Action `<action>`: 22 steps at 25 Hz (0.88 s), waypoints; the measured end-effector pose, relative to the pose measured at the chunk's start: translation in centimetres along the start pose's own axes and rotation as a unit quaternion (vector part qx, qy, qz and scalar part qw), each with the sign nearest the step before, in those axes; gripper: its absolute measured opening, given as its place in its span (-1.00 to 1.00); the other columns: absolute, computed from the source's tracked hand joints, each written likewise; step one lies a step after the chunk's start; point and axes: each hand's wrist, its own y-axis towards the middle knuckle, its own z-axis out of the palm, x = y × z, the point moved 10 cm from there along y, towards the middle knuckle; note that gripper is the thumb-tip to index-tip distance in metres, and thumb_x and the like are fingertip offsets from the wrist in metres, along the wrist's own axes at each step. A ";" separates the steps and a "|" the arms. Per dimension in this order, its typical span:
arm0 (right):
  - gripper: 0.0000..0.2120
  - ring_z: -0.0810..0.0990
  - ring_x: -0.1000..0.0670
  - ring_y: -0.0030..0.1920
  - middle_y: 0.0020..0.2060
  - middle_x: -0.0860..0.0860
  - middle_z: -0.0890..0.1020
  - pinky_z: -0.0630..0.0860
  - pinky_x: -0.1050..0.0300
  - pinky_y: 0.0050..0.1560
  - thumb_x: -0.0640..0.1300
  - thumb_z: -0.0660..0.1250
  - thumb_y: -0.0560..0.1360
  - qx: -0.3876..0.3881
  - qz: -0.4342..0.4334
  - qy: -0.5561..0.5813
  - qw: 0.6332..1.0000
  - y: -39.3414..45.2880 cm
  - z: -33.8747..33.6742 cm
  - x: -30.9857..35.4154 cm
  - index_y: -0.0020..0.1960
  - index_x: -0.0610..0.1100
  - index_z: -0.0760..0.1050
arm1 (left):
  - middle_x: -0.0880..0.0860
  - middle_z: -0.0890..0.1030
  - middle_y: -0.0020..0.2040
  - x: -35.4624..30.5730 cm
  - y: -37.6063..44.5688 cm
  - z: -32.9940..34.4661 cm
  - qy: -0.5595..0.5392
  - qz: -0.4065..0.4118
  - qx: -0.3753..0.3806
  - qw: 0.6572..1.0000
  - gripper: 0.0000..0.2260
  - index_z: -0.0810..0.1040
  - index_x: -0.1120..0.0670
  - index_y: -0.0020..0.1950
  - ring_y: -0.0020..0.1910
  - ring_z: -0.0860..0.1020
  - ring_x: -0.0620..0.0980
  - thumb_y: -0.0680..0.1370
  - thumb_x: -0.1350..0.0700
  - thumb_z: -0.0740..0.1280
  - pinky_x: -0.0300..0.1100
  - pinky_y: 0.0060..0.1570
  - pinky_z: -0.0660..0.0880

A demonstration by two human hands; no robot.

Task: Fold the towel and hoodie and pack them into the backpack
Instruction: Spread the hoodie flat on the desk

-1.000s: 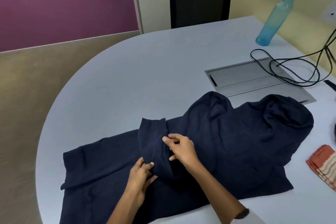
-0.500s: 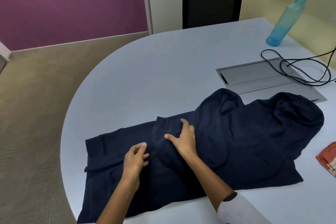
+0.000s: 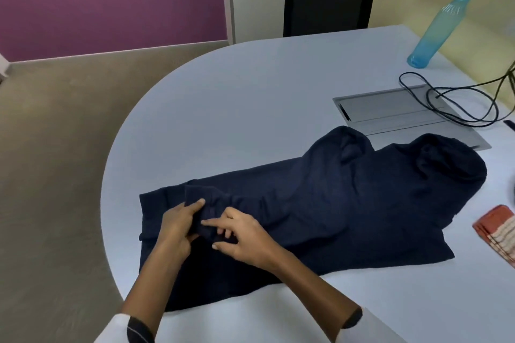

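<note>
While both hands work the sleeve cuff, left hand pinching it and right hand with loose fingers touching it, hoodie lies spread mid-bench, folding step underway. Next likely: lay sleeve flat across body. Count: 1 hoodie, 1 folded towel far right, 1 bottle; backpack unseen.

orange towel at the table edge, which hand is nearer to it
Right. The right hand rests on the navy hoodie, on the side toward the orange towel, though still well apart from it. The left hand pinches the cuff farther away.
</note>
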 end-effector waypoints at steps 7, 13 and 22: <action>-0.78 0.61 0.16 0.03 0.03 0.03 0.66 0.53 0.29 0.04 -0.10 0.41 0.48 0.041 0.069 0.132 0.988 -4.0 0.3 -2.3 0.10 -0.13 0.63 | 0.16 0.66 -0.04 -7.0 -4.9 0.4 0.030 0.184 0.064 0.981 -0.82 0.56 0.15 0.10 -0.03 0.62 0.11 0.54 0.12 0.35 0.08 0.04 0.54; -0.66 0.58 0.20 0.12 0.13 0.06 0.63 0.51 0.24 0.19 -0.02 0.40 0.48 0.070 0.138 0.131 0.979 -6.4 1.3 -5.3 0.22 -0.09 0.57 | 0.01 0.50 -0.36 -11.4 -8.1 -1.7 0.215 0.455 -0.066 0.862 -0.51 0.36 -0.21 0.33 -0.47 0.42 -0.08 0.55 0.29 0.21 -0.30 -0.36 0.37; -0.71 0.66 -0.06 -0.28 -0.22 -0.22 0.67 0.60 0.16 -0.26 -0.06 0.32 0.54 -0.115 0.310 0.272 0.904 -8.7 -13.3 -15.6 -0.13 -0.29 0.63 | 0.00 0.62 0.15 -2.2 1.4 -8.3 0.207 0.238 -0.050 0.948 -0.73 0.61 -0.23 0.02 0.13 0.53 -0.05 0.48 0.16 0.43 -0.09 0.21 0.44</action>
